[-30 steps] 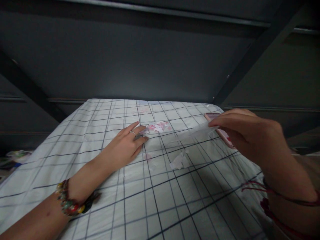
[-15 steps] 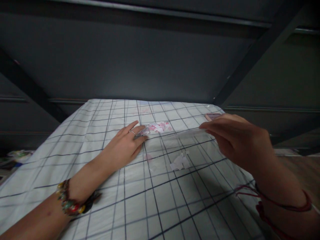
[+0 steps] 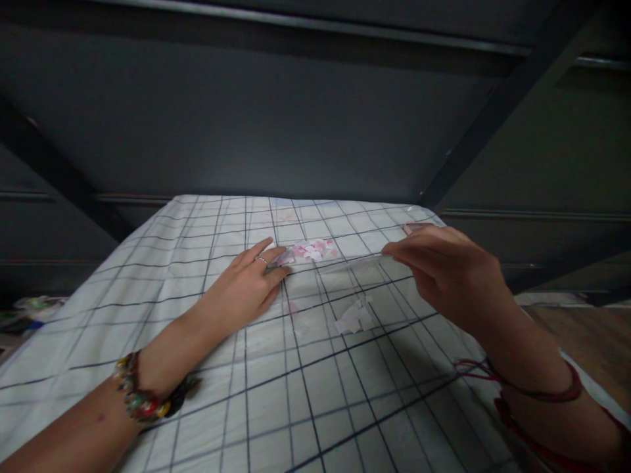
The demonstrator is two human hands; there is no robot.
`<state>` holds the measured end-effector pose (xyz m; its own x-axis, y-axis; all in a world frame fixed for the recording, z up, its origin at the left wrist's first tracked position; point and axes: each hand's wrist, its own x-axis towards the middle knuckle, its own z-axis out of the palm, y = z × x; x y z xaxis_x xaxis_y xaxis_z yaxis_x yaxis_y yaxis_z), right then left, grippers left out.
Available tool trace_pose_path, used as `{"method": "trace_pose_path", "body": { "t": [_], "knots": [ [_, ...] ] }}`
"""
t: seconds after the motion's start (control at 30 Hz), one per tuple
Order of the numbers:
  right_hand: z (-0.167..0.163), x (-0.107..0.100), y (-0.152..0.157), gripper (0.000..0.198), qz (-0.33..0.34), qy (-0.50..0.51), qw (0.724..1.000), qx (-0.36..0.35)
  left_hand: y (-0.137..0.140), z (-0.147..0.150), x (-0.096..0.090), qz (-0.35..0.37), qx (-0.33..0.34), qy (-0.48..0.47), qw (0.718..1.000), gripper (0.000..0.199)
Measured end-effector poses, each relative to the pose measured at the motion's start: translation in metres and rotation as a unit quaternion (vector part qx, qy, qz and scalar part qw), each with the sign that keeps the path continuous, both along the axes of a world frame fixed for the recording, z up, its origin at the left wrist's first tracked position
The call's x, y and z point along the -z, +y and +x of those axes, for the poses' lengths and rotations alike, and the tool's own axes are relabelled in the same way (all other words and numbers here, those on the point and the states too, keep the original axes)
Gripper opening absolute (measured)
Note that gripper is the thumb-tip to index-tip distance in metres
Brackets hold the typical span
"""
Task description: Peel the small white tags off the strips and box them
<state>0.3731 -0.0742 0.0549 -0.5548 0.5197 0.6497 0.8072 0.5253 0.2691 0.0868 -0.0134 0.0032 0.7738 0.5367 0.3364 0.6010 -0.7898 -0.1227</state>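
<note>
A clear plastic bag [image 3: 355,258] lies stretched sideways over the checked cloth, with small pink and white paper pieces [image 3: 311,249] at its left end. My left hand [image 3: 251,279], with a ring and a beaded bracelet, rests low and grips that left end between thumb and fingers. My right hand [image 3: 444,266], raised a little above the cloth, pinches the bag's right edge; the fingertips are partly hidden. Nearer to me, between the hands, is a small heap of white paper pieces [image 3: 355,317]. A faint pink piece [image 3: 292,308] lies left of the heap.
A white cloth with dark checks [image 3: 207,394] covers the tabletop. Behind my right hand a phone-like object [image 3: 417,227] is mostly hidden. A dark panel [image 3: 276,118] rises behind the table. Blurred items [image 3: 39,305] sit at lower left, beyond the edge.
My right hand has moved a little left, toward the left hand, still pinching the bag, and covers more of the phone-like object. My left hand stays in place.
</note>
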Motion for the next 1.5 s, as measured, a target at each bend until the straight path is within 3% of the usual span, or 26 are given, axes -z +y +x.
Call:
{"method": "trace_pose_path", "body": {
  "t": [0.13, 0.4, 0.63, 0.87, 1.0, 1.1, 1.3, 1.5],
  "knots": [
    [-0.004, 0.003, 0.000, 0.033, 0.037, 0.016, 0.999, -0.003, 0.000, 0.000, 0.000, -0.003, 0.000, 0.003, 1.000, 0.032],
    [-0.002, 0.001, 0.000, 0.032, -0.008, 0.018, 0.999, -0.030, 0.002, -0.002, 0.003, -0.007, -0.001, -0.001, 1.000, 0.031],
    [0.010, -0.012, -0.007, 0.027, -0.022, 0.009, 0.998, 0.052, 0.000, -0.001, 0.002, -0.023, -0.009, -0.012, 1.000, 0.032],
    [-0.012, -0.012, -0.013, 0.034, -0.018, -0.010, 0.999, -0.048, 0.001, -0.001, 0.002, -0.019, -0.010, -0.005, 1.000, 0.032],
    [-0.011, -0.011, -0.012, 0.030, 0.019, -0.002, 0.999, -0.027, 0.001, -0.001, 0.002, -0.019, -0.017, -0.005, 1.000, 0.032],
    [-0.010, -0.009, -0.010, 0.029, 0.002, -0.013, 1.000, -0.018, 0.001, -0.001, 0.003, -0.017, -0.014, -0.006, 1.000, 0.032],
    [-0.014, -0.011, -0.014, 0.030, -0.022, -0.012, 0.997, -0.071, 0.001, 0.000, 0.001, -0.016, -0.014, 0.008, 1.000, 0.033],
    [0.000, -0.018, -0.015, 0.031, 0.001, -0.020, 1.000, -0.013, 0.001, 0.000, 0.000, -0.018, -0.011, -0.002, 1.000, 0.032]
  ]
}}
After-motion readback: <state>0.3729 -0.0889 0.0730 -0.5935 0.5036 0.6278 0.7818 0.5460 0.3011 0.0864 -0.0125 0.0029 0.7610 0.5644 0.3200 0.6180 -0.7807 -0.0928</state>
